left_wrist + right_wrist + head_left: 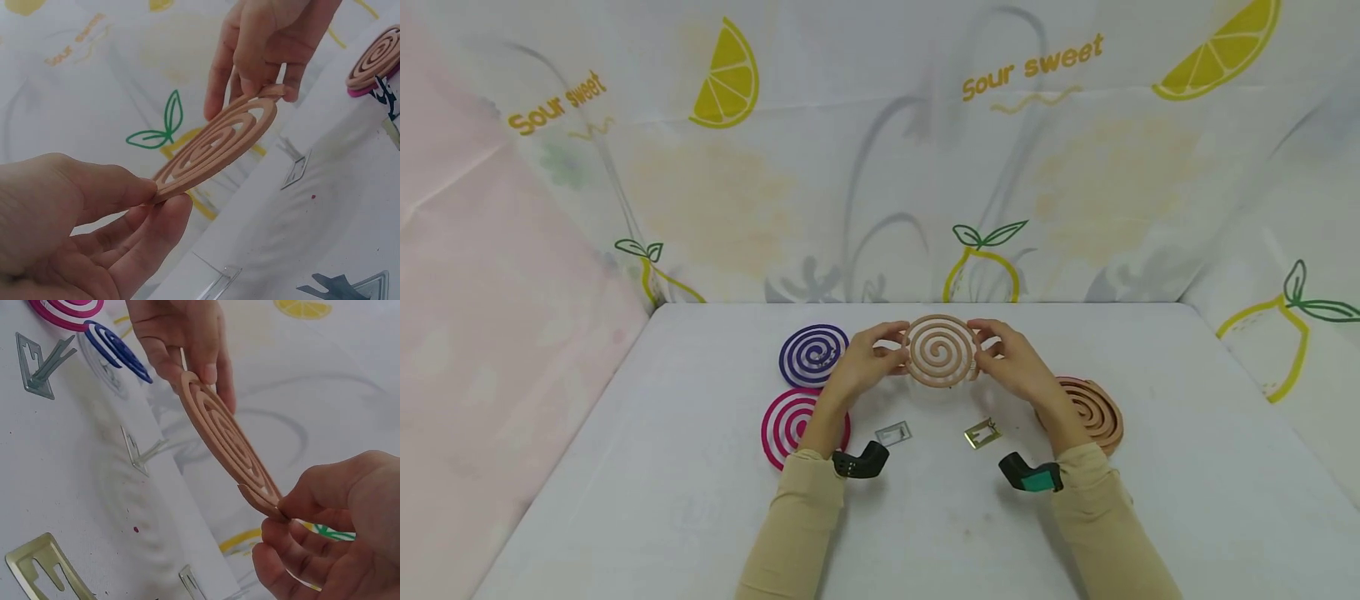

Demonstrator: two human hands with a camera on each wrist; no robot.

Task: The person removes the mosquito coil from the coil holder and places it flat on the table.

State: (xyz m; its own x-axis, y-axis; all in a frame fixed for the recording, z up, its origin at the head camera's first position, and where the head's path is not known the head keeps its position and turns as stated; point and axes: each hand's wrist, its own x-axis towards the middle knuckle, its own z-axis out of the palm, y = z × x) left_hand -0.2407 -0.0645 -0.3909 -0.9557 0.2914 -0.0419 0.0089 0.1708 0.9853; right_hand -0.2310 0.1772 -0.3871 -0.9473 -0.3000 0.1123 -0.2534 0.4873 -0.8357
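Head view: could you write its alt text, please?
A person's left grip and right grip hold a tan spiral coil above a table; a blue coil and pink coil lie left, brown coils right, metal stands between.

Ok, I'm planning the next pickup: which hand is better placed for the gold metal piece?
Probably the right hand: the gold metal piece lies nearer to it than to the left hand. Both hold the tan coil, so the left would have to support that alone.

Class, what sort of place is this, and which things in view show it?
Probably a makeshift filming booth, judging by the lemon-printed backdrop behind a white tabletop and the black device at each wrist.
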